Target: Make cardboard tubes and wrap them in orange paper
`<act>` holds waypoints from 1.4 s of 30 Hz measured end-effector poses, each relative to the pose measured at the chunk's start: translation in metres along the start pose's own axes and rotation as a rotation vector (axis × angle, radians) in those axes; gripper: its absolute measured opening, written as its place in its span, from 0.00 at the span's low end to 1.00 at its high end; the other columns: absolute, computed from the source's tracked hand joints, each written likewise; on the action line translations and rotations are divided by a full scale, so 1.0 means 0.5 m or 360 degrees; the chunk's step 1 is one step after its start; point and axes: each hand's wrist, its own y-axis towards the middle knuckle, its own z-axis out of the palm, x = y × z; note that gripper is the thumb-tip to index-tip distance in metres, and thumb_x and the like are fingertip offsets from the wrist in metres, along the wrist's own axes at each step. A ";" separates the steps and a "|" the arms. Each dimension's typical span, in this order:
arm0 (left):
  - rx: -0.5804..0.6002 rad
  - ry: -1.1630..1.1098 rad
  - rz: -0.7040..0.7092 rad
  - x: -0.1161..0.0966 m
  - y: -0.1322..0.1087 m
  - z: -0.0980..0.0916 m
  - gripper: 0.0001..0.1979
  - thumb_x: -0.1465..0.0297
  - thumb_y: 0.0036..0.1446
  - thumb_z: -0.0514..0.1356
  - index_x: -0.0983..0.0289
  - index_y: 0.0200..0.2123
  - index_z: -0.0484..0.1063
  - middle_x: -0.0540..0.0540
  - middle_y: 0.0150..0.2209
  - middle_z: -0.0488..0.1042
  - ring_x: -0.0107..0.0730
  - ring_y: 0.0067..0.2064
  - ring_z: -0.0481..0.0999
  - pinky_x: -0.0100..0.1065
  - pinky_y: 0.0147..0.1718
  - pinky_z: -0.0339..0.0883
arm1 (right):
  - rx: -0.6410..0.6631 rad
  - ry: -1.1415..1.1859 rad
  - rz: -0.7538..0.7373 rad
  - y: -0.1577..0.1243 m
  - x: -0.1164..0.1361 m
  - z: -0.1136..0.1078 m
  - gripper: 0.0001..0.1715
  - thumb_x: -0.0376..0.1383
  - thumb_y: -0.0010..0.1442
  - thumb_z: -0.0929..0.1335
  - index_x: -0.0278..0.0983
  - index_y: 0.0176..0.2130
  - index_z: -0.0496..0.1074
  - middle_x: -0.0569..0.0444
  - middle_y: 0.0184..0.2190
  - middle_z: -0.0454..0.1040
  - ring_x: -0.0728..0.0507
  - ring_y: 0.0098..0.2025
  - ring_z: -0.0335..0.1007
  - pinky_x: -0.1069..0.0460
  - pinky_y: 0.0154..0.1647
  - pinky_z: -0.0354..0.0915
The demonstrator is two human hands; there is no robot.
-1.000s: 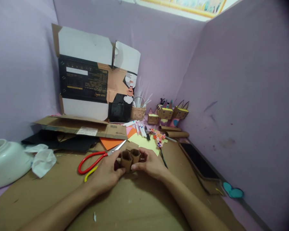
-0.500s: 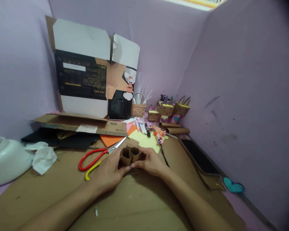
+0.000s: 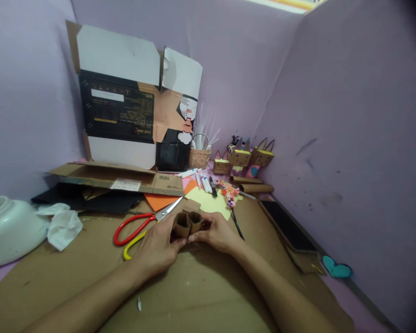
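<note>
Two short rolled tubes of corrugated cardboard stand side by side, touching, with their hollow ends facing up. My left hand [image 3: 159, 245] is closed around the left cardboard tube [image 3: 182, 226], thumb at its front base. Around the right cardboard tube [image 3: 195, 223] my right hand [image 3: 218, 232] is closed, its thumb near the seam between the two. Just behind and left of my left hand lie scissors [image 3: 136, 227] with a red and a yellow handle; the yellow loop is partly hidden by that hand. A small cardboard scrap [image 3: 192, 206] lies behind the tubes.
A flattened printed box [image 3: 118, 111] leans on the back wall. Orange paper [image 3: 159, 201], yellow paper [image 3: 211, 203] and markers [image 3: 204, 182] lie behind my hands. A white pot [image 3: 12, 231] and crumpled tissue [image 3: 63, 226] sit left; a dark tablet-like panel [image 3: 287, 226] lies right.
Both hands keep the same hold on the two tubes. The whole view has shifted very slightly; nothing else visibly differs.
</note>
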 end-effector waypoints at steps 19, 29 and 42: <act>-0.0156 0.0058 0.0298 0.010 -0.017 -0.001 0.23 0.77 0.51 0.58 0.57 0.51 0.61 0.53 0.49 0.70 0.39 0.50 0.69 0.37 0.48 0.62 | -0.0173 -0.0653 -0.0570 -0.018 0.004 0.004 0.27 0.35 0.48 0.74 0.47 0.50 0.71 0.53 0.44 0.77 0.41 0.45 0.72 0.47 0.48 0.65; -0.0073 -0.0820 -0.0191 -0.013 -0.012 -0.012 0.24 0.68 0.48 0.63 0.61 0.49 0.61 0.54 0.42 0.74 0.38 0.43 0.74 0.34 0.37 0.68 | -0.0172 -0.0237 -0.0178 -0.006 0.013 0.001 0.19 0.37 0.49 0.72 0.38 0.43 0.75 0.54 0.36 0.79 0.42 0.38 0.74 0.50 0.37 0.68; -0.0035 -0.1435 -0.0342 -0.017 -0.010 -0.022 0.19 0.71 0.44 0.64 0.64 0.41 0.66 0.50 0.32 0.72 0.26 0.30 0.68 0.25 0.22 0.63 | -0.0795 -0.0674 -0.0475 -0.007 0.013 -0.018 0.22 0.39 0.48 0.72 0.37 0.44 0.74 0.45 0.47 0.73 0.39 0.48 0.68 0.42 0.50 0.63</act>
